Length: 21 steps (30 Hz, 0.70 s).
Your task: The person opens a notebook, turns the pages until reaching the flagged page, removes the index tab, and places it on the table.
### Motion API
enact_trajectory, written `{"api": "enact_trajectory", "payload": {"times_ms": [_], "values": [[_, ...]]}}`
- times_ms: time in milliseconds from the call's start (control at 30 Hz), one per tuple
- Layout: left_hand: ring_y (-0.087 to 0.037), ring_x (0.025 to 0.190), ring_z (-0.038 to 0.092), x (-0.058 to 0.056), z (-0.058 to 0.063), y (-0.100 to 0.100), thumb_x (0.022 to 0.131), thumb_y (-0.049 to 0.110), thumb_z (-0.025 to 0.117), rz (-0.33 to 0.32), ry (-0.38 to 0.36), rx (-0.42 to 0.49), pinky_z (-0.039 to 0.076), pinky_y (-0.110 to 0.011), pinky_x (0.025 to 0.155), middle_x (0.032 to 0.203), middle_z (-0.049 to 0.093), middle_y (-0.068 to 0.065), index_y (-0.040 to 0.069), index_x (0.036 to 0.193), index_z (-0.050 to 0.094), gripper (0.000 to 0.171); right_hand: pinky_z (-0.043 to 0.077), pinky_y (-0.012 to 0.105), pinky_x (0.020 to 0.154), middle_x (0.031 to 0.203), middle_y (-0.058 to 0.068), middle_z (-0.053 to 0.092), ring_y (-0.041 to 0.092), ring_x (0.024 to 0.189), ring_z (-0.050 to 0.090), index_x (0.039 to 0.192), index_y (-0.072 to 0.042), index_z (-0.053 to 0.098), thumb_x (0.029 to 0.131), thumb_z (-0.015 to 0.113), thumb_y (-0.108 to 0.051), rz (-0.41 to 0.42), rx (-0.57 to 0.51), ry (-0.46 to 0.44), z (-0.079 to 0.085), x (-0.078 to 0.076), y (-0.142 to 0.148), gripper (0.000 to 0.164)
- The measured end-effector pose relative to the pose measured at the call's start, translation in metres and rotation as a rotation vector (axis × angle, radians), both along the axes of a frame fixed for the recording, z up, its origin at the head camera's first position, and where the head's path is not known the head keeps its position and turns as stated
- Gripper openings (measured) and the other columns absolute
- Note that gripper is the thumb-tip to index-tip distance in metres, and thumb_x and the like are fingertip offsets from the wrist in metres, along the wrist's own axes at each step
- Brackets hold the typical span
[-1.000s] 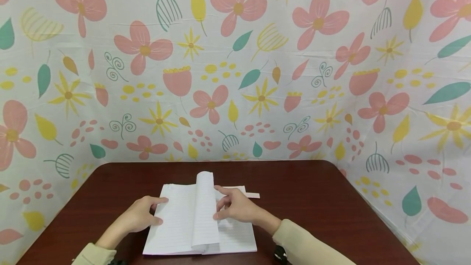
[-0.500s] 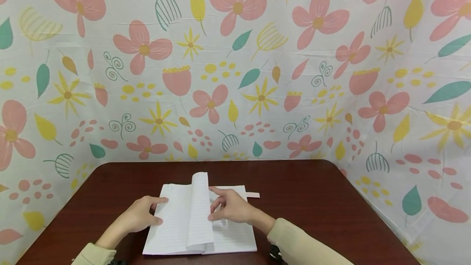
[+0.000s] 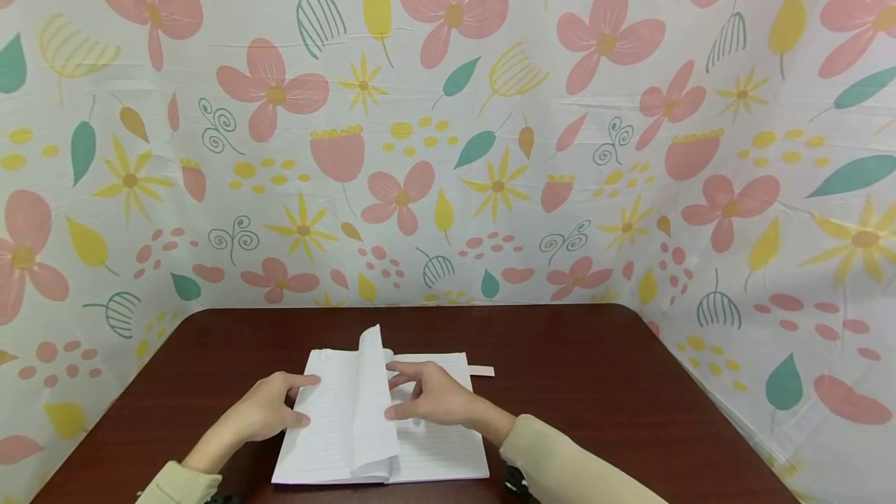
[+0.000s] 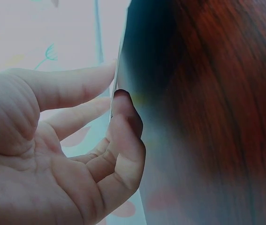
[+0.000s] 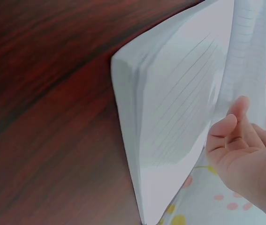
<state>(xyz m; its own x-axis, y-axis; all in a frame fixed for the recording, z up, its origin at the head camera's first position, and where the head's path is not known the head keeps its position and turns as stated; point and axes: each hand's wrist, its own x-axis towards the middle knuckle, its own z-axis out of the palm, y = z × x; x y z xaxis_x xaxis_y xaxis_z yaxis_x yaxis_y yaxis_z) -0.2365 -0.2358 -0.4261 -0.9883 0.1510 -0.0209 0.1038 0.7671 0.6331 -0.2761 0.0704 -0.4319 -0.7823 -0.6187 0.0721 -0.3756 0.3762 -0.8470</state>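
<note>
An open notebook (image 3: 322, 418) with white lined paper lies on the table. One page (image 3: 374, 411) stands lifted near the middle, curled and leaning left. My right hand (image 3: 430, 393) holds this page at its right edge, thumb and index finger lapping over it. In the right wrist view, its thumb and fingertips (image 5: 224, 125) are bent close together beside the raised page. My left hand (image 3: 262, 407) grips the notebook's left edge. The left wrist view shows thumb and fingers (image 4: 128, 122) on either side of that thin edge (image 4: 120, 61).
A pale strip (image 3: 481, 370) sticks out past the notebook's right edge. The dark red-brown table (image 3: 574, 379) extends around the notebook. A flower-printed cloth (image 3: 448, 177) hangs behind the table and along its sides.
My right hand has moved left, bringing the lifted page with it across the notebook's middle. More of the right-hand page shows. My left hand has stayed in place.
</note>
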Motion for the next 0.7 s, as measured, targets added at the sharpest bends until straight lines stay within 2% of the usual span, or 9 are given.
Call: {"api": "enact_trajectory", "payload": {"times_ms": [200,300,467,533,600,700], "values": [[-0.026,0.093,0.055,0.0000,0.0001,-0.0002,0.077,-0.003,0.089,-0.004,0.001,0.001,0.050,-0.040,0.073,0.105,0.064,-0.010,0.002,0.134,0.071,0.060,0.051,0.024,0.066,0.124,0.004,0.074,0.008,0.071,0.063,0.146,-0.005,0.063,0.099,0.076,-0.030,0.028,0.025,0.006,0.0016,0.0020,-0.0041,0.055],[-0.027,0.092,0.054,0.0000,0.0001,-0.0008,0.078,-0.003,0.089,-0.014,0.001,0.006,0.050,-0.040,0.073,0.105,0.064,-0.010,0.000,0.135,0.070,0.060,0.052,0.025,0.073,0.124,0.004,0.074,0.008,0.081,0.064,0.142,-0.002,0.065,0.103,0.069,-0.035,0.041,0.037,0.030,0.0037,0.0028,-0.0055,0.051],[-0.029,0.095,0.057,0.0002,0.0008,-0.0017,0.079,-0.002,0.089,-0.029,-0.002,0.005,0.052,-0.042,0.074,0.109,0.066,-0.013,-0.001,0.135,0.070,0.059,0.053,0.027,0.083,0.126,0.004,0.074,0.011,0.101,0.067,0.140,-0.001,0.066,0.104,0.067,-0.035,0.061,0.052,0.035,0.0051,0.0018,-0.0057,0.050],[-0.030,0.101,0.059,0.0001,0.0017,-0.0012,0.079,-0.002,0.089,-0.022,-0.008,0.006,0.054,-0.044,0.077,0.115,0.067,-0.016,0.000,0.135,0.070,0.059,0.053,0.027,0.085,0.126,0.004,0.074,0.011,0.104,0.067,0.141,-0.002,0.066,0.103,0.069,-0.034,0.068,0.056,0.027,0.0048,0.0012,-0.0052,0.050],[-0.031,0.105,0.060,-0.0001,0.0019,-0.0011,0.079,-0.002,0.088,-0.021,-0.009,0.005,0.054,-0.045,0.079,0.117,0.067,-0.018,0.000,0.135,0.070,0.059,0.054,0.026,0.082,0.128,0.004,0.073,0.011,0.097,0.070,0.142,-0.003,0.066,0.099,0.075,-0.031,0.073,0.057,0.008,0.0043,0.0009,-0.0046,0.052],[-0.029,0.099,0.061,-0.0006,0.0015,-0.0005,0.078,-0.004,0.086,-0.015,-0.003,0.021,0.054,-0.042,0.075,0.109,0.068,-0.014,-0.004,0.133,0.069,0.058,0.053,0.024,0.071,0.131,0.006,0.072,0.012,0.077,0.070,0.142,-0.005,0.066,0.092,0.084,-0.026,0.076,0.054,-0.030,0.0034,0.0004,-0.0039,0.058]]}}
